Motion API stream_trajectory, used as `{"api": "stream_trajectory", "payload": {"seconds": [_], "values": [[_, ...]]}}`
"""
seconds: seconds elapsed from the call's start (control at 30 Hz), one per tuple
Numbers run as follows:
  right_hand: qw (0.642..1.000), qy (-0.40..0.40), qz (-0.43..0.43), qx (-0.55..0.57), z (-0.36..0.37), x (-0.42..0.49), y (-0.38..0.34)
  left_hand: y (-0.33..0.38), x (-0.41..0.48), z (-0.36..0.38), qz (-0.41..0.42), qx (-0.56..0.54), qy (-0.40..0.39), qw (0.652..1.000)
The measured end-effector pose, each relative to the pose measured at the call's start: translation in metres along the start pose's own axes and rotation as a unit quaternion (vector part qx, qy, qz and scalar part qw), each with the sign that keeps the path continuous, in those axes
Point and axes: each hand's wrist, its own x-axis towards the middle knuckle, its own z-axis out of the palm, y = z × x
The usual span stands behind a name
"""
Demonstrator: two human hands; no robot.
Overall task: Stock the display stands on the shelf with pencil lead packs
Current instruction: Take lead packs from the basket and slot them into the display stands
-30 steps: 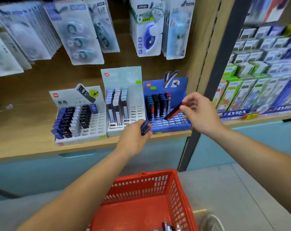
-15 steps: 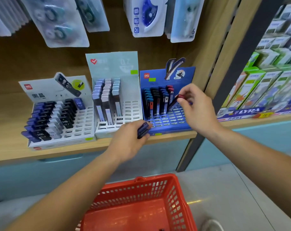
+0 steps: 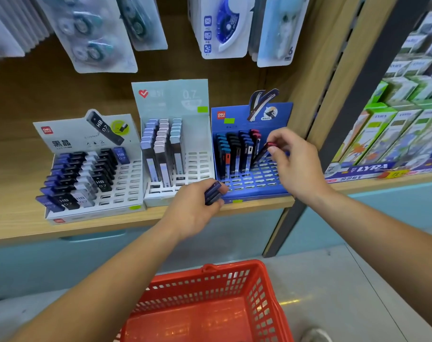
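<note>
Pinching red-capped pack (image 3: 260, 155), right fingers (image 3: 275, 150) | blue stand (image 3: 254, 186) part-filled | left fingers (image 3: 218, 204) clamp perhaps two dark packs (image 3: 212, 193)

Three display stands sit side by side on the wooden shelf (image 3: 17, 213). The grey-white stand (image 3: 126, 183) at left carries rows of black, blue and white HB 0.7 lead packs (image 3: 81, 178) leaning back, with open slots at its right. The pale middle stand (image 3: 197, 166) holds three upright columns of pastel-capped packs (image 3: 160, 149) at its left. The blue stand (image 3: 284, 114) at right holds four columns of dark packs (image 3: 234, 154) near its backboard. A tilted red-capped pack (image 3: 260, 154), lower end at the blue grid beside the rightmost column, is pinched at its top by the right hand (image 3: 296, 166). The left hand (image 3: 192, 211) grips a few dark blue packs (image 3: 212, 193) at the shelf's front edge.
</note>
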Motion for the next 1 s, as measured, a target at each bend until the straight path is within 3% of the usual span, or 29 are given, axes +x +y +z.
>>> {"api": "stream_trajectory", "payload": {"seconds": [0.8,1.0], "values": [[0.999,0.040,0.002,0.026,0.015,0.019,0.005,-0.004,-0.001,0.002,0.000,-0.010,0.005,1.000],[1.000,-0.014,0.006,-0.028,0.019,0.021,0.011,-0.004,0.001,-0.001,0.004,-0.003,0.002,1.000]]}}
